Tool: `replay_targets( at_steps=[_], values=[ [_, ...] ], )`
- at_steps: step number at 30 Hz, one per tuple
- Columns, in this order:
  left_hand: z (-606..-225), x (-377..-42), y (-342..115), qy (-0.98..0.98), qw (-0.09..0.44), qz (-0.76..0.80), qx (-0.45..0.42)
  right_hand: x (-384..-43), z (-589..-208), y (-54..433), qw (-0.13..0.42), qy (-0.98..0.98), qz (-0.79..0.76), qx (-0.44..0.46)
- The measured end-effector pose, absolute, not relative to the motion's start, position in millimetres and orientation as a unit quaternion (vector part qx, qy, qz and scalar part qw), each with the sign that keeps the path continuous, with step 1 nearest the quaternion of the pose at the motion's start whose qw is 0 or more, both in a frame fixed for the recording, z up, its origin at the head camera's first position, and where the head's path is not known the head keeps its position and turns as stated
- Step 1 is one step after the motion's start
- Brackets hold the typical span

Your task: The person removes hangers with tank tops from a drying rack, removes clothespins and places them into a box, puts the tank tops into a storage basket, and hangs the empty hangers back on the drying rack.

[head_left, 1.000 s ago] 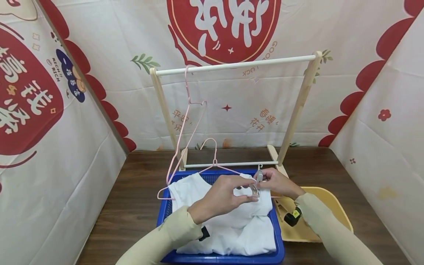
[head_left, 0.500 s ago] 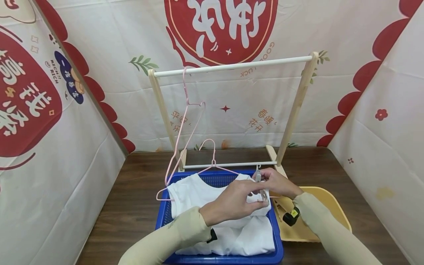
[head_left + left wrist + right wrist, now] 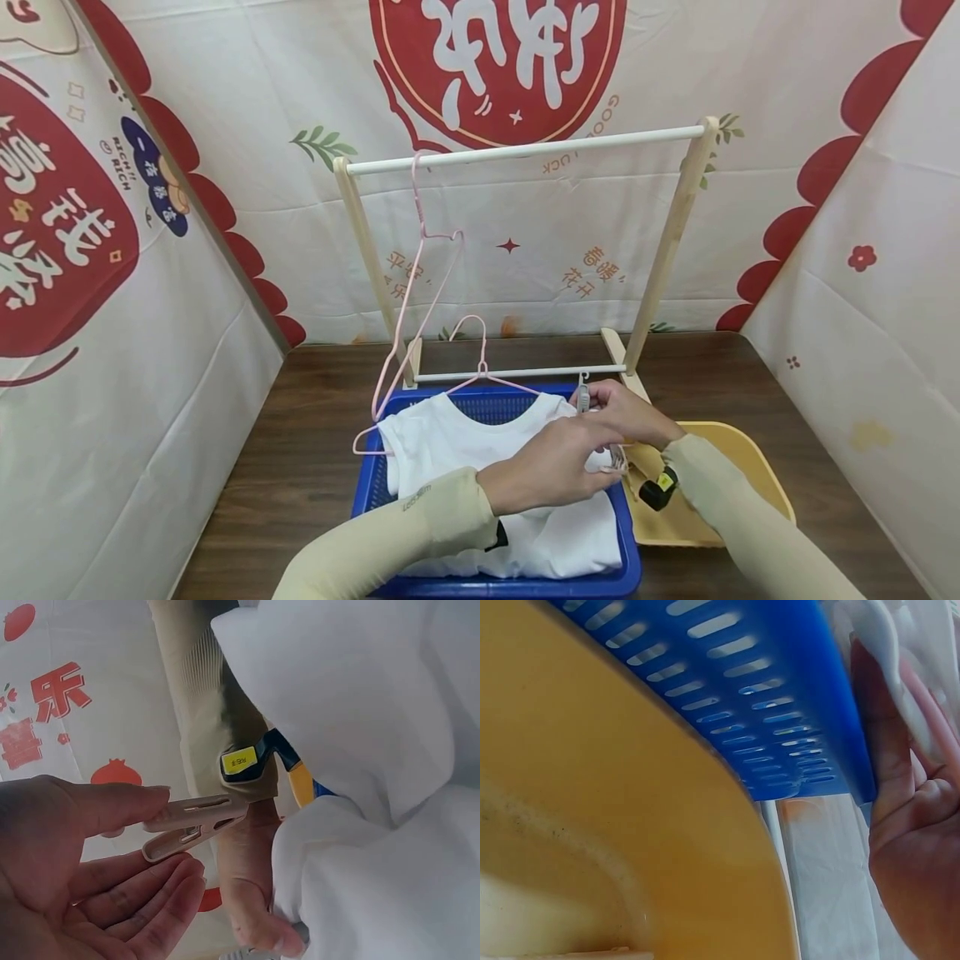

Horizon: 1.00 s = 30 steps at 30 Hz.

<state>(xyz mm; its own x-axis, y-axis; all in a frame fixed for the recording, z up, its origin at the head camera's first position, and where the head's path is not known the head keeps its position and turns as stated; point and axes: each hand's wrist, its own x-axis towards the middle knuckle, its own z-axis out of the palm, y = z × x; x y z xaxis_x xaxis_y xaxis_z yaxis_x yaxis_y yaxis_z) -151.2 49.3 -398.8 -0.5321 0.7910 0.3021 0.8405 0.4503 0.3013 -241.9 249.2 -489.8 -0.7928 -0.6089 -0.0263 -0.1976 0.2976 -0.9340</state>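
My left hand (image 3: pixel 551 467) pinches a pale beige clothespin (image 3: pixel 196 825) between thumb and fingers, at the right shoulder of a white sleeveless shirt (image 3: pixel 457 450). A pink hanger (image 3: pixel 483 354) runs inside the shirt, its hook sticking up from the neckline. My right hand (image 3: pixel 630 412) grips the shirt's right shoulder; in the right wrist view its fingers curl round white cloth next to a pink hanger arm (image 3: pixel 930 705). Right at those fingertips stands a grey hooked clip (image 3: pixel 582 398). My left hand partly covers the shoulder in the head view.
The shirt lies over a blue perforated basket (image 3: pixel 633 567). A yellow tray (image 3: pixel 757 475) stands to its right, with a few small pegs inside. Behind is a wooden rack with a white rail (image 3: pixel 525 151), where a second pink hanger (image 3: pixel 401 317) hangs at the left.
My left hand has moved right along the shirt's shoulder with the clothespin, passing in front of my right hand's fingers. My right hand has hardly moved.
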Motion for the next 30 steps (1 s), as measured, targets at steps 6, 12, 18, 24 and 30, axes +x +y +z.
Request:
replay_targets(
  at_steps=[6, 12, 18, 24, 30],
  values=[
    [-401.1, -151.8, 55.6, -0.854, 0.041, -0.184, -0.484, -242.4, -488.0, 248.7, 0.169, 0.813, -0.500, -0.245],
    [-407.0, -152.1, 61.7, -0.852, 0.018, -0.182, -0.490, -243.0, -488.5, 247.2, 0.168, 0.816, -0.497, -0.241],
    [-411.9, -150.5, 67.0, -0.855, 0.028, -0.164, -0.491, -242.9, -488.6, 246.2, 0.165, 0.816, -0.497, -0.243],
    [-415.8, -151.3, 72.2, -0.861, 0.022, -0.144, -0.487, -242.4, -488.4, 247.3, 0.174, 0.811, -0.505, -0.237],
    [-421.5, -151.0, 76.4, -0.868, 0.029, -0.115, -0.482, -241.8, -488.3, 246.6, 0.175, 0.805, -0.517, -0.234]
  ],
)
